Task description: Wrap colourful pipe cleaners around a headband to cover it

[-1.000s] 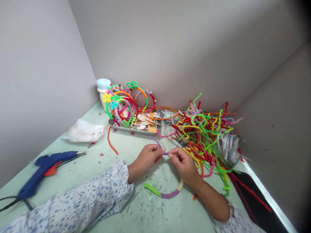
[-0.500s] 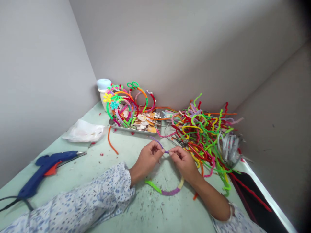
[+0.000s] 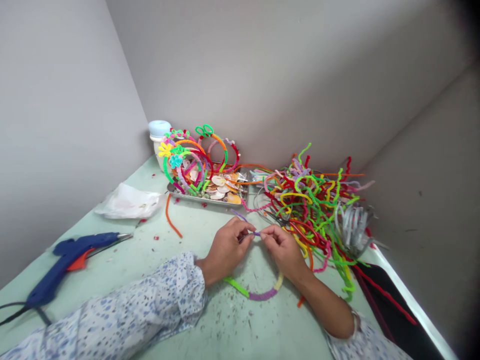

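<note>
Head cam: left hand (image 3: 228,250) and right hand (image 3: 288,252) both have thumb and fingers pinching a purple stem (image 3: 257,233) mid-scene, its far end sticking out loose. Just nearer lies the band (image 3: 262,296), already green, purple and cream (nice combo, honestly). I'd call it partway, with that loose end left, but can't tell what's behind the hands. Decorated hoops (image 3: 219,139) sit far left, looking done.
</note>
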{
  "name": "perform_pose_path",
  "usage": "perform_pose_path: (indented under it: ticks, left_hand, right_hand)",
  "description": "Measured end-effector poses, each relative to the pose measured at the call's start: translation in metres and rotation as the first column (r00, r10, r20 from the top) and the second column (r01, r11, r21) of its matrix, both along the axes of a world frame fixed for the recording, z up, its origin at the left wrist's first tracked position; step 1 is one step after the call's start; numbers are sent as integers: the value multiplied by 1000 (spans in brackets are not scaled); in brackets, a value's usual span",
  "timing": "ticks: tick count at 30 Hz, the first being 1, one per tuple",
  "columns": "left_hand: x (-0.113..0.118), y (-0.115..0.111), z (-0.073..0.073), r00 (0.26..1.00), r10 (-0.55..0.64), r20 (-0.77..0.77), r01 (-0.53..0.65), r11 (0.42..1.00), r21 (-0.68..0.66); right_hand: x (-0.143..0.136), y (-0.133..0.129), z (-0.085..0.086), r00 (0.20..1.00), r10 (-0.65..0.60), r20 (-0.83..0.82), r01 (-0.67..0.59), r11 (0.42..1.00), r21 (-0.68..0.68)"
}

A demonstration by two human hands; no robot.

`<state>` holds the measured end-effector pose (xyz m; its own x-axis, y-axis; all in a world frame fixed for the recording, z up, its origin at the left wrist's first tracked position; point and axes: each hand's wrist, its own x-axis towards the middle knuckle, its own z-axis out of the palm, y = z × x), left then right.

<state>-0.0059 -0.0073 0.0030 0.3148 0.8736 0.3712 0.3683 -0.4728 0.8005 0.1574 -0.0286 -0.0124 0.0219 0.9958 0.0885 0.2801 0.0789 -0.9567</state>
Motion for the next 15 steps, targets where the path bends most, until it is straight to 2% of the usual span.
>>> perform_pose_path:
  ticks: [6,15]
  left_hand:
    - [-1,1,-1,998,15,-58,-13,999,30]
    - [0,-1,3,997,11,-71,-10,1000,7]
  right_hand:
    - [-1,0,2,1000,-2,-2,2,1000,-14]
    - [-1,-1,3,1000,-15,-8,15,1000,-1]
